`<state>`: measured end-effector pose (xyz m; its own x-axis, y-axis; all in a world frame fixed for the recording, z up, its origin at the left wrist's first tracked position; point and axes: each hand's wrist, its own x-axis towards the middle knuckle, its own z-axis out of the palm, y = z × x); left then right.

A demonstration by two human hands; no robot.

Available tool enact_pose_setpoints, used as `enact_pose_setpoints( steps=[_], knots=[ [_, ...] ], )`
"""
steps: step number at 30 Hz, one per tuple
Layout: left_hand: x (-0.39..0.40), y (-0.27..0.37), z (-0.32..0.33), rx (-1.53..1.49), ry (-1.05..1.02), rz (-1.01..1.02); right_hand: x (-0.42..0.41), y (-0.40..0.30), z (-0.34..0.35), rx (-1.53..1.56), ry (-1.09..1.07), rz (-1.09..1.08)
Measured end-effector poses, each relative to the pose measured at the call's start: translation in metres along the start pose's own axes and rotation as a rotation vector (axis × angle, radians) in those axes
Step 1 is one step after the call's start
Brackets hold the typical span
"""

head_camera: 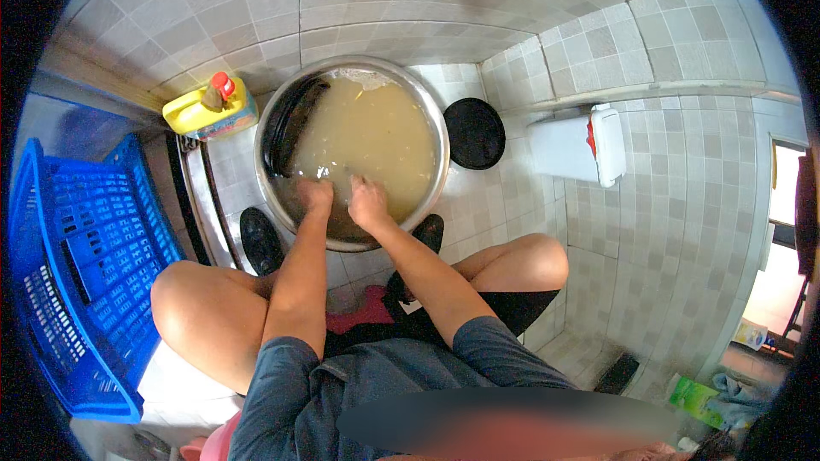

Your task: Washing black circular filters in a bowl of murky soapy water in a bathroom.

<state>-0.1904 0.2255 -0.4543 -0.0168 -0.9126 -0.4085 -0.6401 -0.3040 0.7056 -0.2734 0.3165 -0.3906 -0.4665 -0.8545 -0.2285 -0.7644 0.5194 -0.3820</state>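
A large round metal basin filled with cloudy yellowish water stands on the tiled floor before me. My left hand and my right hand are side by side in the near part of the basin, fingers partly under the water. The murk hides whether either of them holds anything. Dark material, its kind unclear, lies along the basin's left inner side, partly submerged. Some foam floats at the far rim.
A yellow jug with a red cap stands left of the basin. A blue plastic crate is at the far left. Right of the basin are a black round object and a white lidded bin. Tiled walls close in behind and at right.
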Motion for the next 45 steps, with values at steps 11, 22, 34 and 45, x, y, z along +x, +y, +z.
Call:
enact_pose_setpoints(
  steps=[11,22,34,45],
  knots=[
    [0.001,-0.001,-0.017,-0.228,0.079,-0.021,0.014,0.004,-0.026,0.244,-0.058,-0.012],
    [-0.019,0.036,-0.074,-0.692,-0.624,-0.245,0.026,-0.026,-0.018,0.503,0.036,-0.265],
    [-0.028,0.021,-0.064,-0.663,-0.681,-0.315,0.129,-0.031,0.002,0.041,0.052,0.081],
    [-0.014,-0.014,-0.066,-1.041,-0.842,-0.448,0.031,-0.066,-0.041,0.108,-0.265,-0.132]
  ],
)
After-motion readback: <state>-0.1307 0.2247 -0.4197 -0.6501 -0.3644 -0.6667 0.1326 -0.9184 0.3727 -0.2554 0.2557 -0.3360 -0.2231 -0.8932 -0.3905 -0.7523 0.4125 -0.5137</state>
